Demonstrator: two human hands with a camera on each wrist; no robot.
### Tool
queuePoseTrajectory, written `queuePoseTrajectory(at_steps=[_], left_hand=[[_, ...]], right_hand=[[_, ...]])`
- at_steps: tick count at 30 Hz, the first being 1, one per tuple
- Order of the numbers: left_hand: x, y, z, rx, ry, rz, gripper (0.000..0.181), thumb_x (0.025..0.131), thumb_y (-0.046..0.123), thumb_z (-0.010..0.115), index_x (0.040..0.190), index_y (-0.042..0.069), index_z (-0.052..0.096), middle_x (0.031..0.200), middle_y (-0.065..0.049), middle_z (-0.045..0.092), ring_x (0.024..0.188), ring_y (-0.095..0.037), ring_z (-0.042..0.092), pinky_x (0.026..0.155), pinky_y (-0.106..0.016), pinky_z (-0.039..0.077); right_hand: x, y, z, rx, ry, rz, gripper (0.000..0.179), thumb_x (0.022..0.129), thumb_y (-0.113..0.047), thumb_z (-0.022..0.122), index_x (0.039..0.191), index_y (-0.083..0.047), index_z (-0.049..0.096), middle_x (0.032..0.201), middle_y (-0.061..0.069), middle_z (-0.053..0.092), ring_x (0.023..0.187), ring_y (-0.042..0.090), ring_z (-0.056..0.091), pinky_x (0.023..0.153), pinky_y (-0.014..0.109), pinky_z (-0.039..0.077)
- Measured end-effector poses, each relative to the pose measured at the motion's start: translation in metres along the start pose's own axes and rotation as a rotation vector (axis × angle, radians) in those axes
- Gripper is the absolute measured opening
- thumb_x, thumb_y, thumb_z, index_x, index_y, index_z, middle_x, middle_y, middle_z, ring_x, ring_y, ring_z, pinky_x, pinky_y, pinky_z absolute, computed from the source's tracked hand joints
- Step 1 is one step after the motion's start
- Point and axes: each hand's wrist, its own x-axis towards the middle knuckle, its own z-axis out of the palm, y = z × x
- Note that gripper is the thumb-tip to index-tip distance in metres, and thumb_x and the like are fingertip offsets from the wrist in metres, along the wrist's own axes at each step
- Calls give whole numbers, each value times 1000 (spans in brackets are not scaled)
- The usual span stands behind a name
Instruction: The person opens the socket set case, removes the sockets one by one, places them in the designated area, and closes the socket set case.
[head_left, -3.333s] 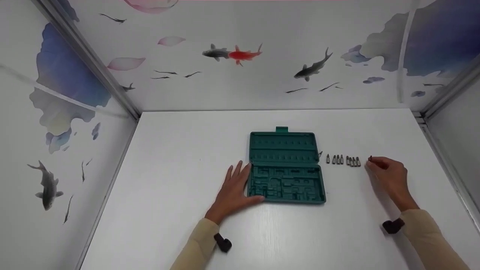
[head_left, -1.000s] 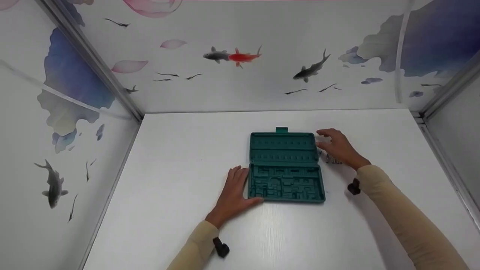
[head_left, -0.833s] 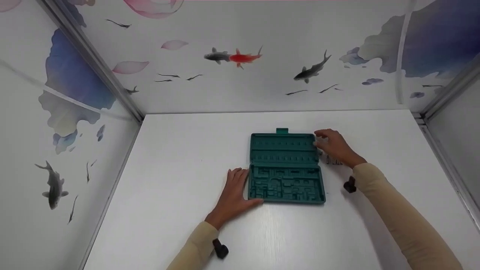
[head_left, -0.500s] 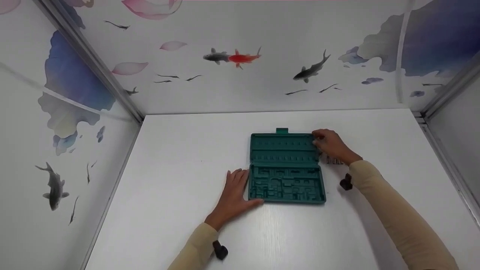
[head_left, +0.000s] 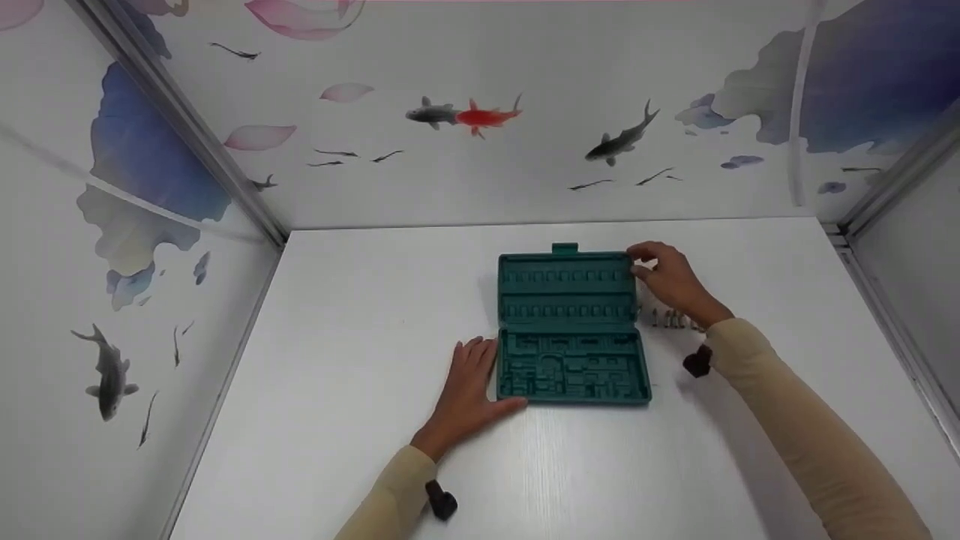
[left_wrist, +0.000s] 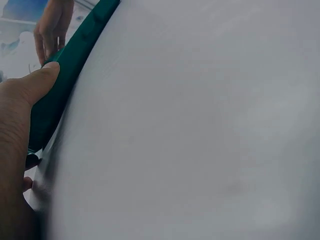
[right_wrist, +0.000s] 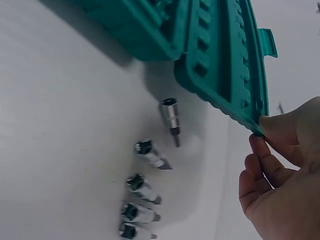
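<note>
The green plastic tool case (head_left: 574, 401) lies spread wide on the table, its lid (head_left: 567, 295) tilted up a little at the back. With thumb and index finger, my right hand (head_left: 670, 277) pinches the lid's far right corner; the right wrist view shows the other fingers loosely bent below it. My left hand (head_left: 469, 394) braces the case's near left corner, thumb along the front edge and fairly straight fingers at the left side. Several silver bit sockets (right_wrist: 140, 187) lie in a row right of the case, partly hidden by my right forearm in the head view.
The white table (head_left: 360, 337) runs back to a printed wall (head_left: 345, 187) with fish and petals. Another panel (head_left: 45, 300) stands along the left side. Inside, the case has moulded recesses.
My right hand came from the right end of the socket row to the lid's corner, took hold and raised the lid slightly. My left hand stays at the case's near left corner.
</note>
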Motion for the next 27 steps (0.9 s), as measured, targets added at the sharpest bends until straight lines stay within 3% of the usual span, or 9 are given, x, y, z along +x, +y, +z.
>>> queuePoseTrajectory(at_steps=[10, 13, 20, 27], left_hand=[[0, 0, 1, -3, 9, -12, 114, 92, 80, 70, 173, 8, 35, 174, -11, 41, 164, -32, 28, 136, -59, 8], [0, 1, 0, -15, 7, -13, 114, 92, 79, 71, 173, 8, 35, 174, -11, 42, 164, -32, 28, 137, -59, 7], [-1, -2, 1, -19, 10, 0, 112, 92, 77, 72, 173, 9, 35, 173, -12, 41, 164, -33, 28, 136, -60, 8], [-1, -1, 2, -17, -8, -8, 115, 92, 79, 70, 174, 9, 30, 176, -12, 38, 166, -32, 25, 137, -56, 4]], right_hand=[[-27, -18, -8, 6, 127, -142, 35, 110, -1, 65, 145, 6, 63, 143, 26, 64, 127, 42, 55, 105, 54, 45], [-37, -23, -9, 14, 154, -148, 35, 110, -2, 66, 144, 5, 64, 142, 24, 66, 125, 39, 57, 103, 51, 47], [-61, -32, -6, 46, 214, -139, 32, 111, -11, 68, 141, 1, 67, 138, 19, 68, 122, 34, 62, 98, 28, 47], [-80, -37, -4, 71, 249, -160, 31, 112, -11, 67, 140, 2, 67, 134, 17, 69, 119, 23, 63, 100, 20, 48]])
